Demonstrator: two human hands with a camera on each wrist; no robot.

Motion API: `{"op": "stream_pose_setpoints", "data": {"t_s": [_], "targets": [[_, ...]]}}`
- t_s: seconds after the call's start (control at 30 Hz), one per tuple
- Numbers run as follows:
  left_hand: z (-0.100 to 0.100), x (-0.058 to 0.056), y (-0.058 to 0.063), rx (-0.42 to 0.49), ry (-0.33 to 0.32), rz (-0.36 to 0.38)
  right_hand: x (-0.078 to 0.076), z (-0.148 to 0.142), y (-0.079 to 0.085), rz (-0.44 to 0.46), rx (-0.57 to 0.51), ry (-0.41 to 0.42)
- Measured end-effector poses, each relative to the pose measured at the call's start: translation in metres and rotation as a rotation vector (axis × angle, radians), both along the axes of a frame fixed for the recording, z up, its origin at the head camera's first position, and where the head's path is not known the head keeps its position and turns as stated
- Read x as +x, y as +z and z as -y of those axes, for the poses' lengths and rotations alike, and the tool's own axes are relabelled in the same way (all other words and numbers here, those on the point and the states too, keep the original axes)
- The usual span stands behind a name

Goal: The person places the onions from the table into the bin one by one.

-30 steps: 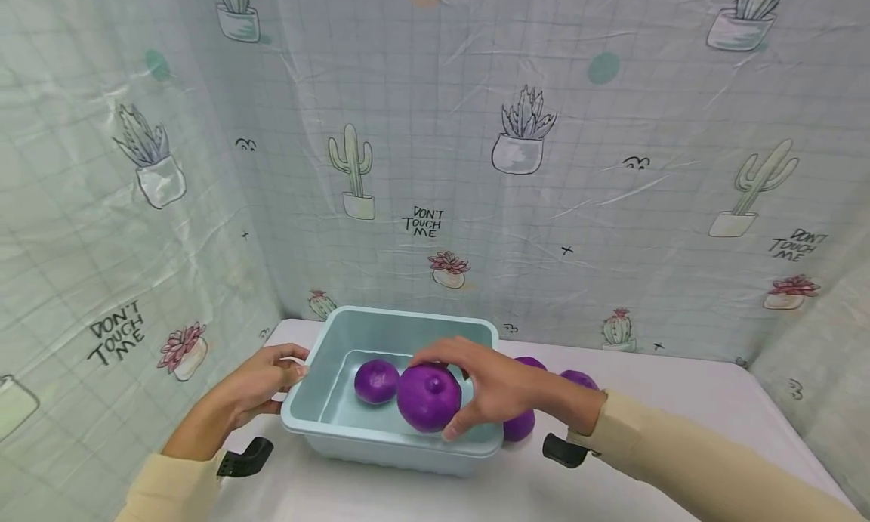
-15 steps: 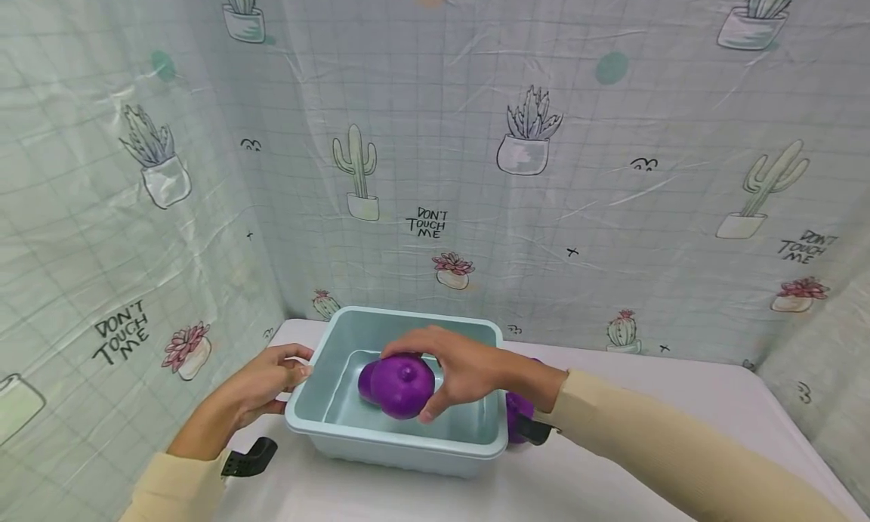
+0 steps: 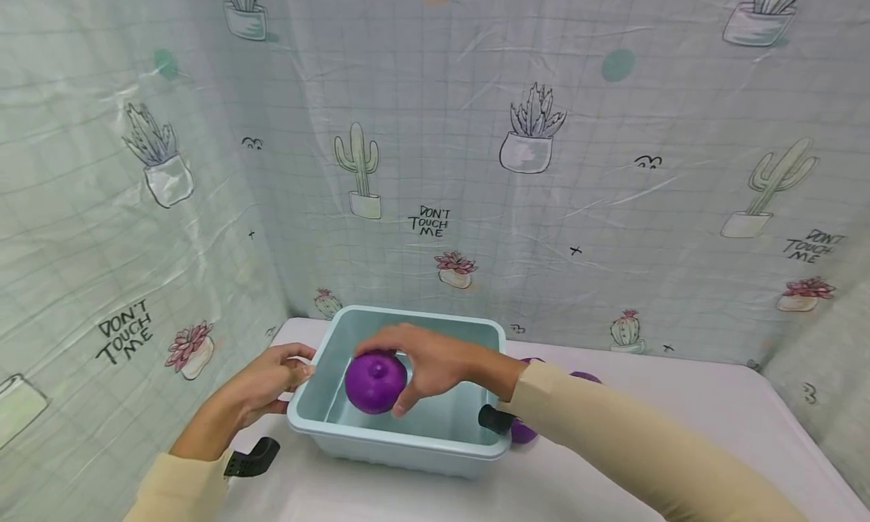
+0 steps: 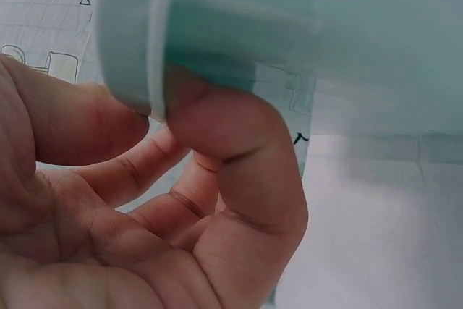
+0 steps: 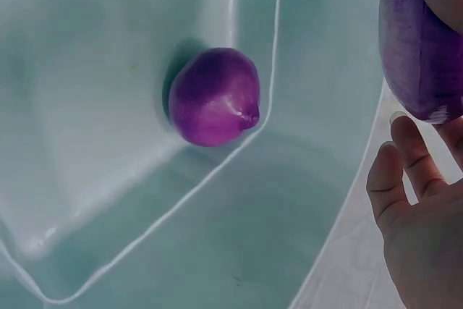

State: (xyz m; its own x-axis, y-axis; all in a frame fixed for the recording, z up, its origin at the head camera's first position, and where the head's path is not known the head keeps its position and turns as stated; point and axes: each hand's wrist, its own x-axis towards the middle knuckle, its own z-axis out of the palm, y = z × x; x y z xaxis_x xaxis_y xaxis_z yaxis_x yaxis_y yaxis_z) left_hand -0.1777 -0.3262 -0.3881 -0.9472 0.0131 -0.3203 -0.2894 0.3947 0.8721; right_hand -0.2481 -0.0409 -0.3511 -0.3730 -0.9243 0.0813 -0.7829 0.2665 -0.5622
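My right hand [image 3: 435, 359] grips a round purple onion [image 3: 376, 384] with a small nub, fingers over its far side and thumb at the near side. It is held over the left part of a pale blue-green plastic basin [image 3: 401, 433]. A second purple onion [image 5: 215, 98] lies in a corner of the basin floor in the right wrist view; in the head view the held one hides it. At the basin's left side, my left hand [image 3: 265, 378] pinches the rim [image 4: 134, 34] between thumb and bent index finger.
More purple onions, such as one by the basin wall [image 3: 523, 431] and one farther right [image 3: 586, 377], lie on the white table [image 3: 680, 386], partly hidden by the right arm. A cactus-print curtain [image 3: 476, 129] stands behind and at both sides.
My right hand has carried the held onion leftward inside the basin, until it covers the onion lying there in the head view. The left hand keeps its hold on the rim.
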Motion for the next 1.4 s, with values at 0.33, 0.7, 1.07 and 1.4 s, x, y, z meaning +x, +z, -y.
{"op": "stream_pose_setpoints", "data": {"t_s": [0.33, 0.7, 1.07, 1.4], "targets": [[0.001, 0.001, 0.001, 0.021, -0.008, 0.001, -0.004, 0.018, -0.021, -0.023, 0.072, 0.021], [0.000, 0.001, 0.000, 0.016, -0.005, 0.000, -0.005, 0.032, -0.037, -0.121, 0.171, 0.072], [0.001, 0.000, -0.001, 0.012, -0.006, 0.006, -0.007, 0.041, -0.046, -0.154, 0.235, 0.070], [0.001, -0.001, 0.000, 0.019, -0.010, 0.010, -0.008, 0.050, -0.050, -0.170, 0.274, 0.056]]}}
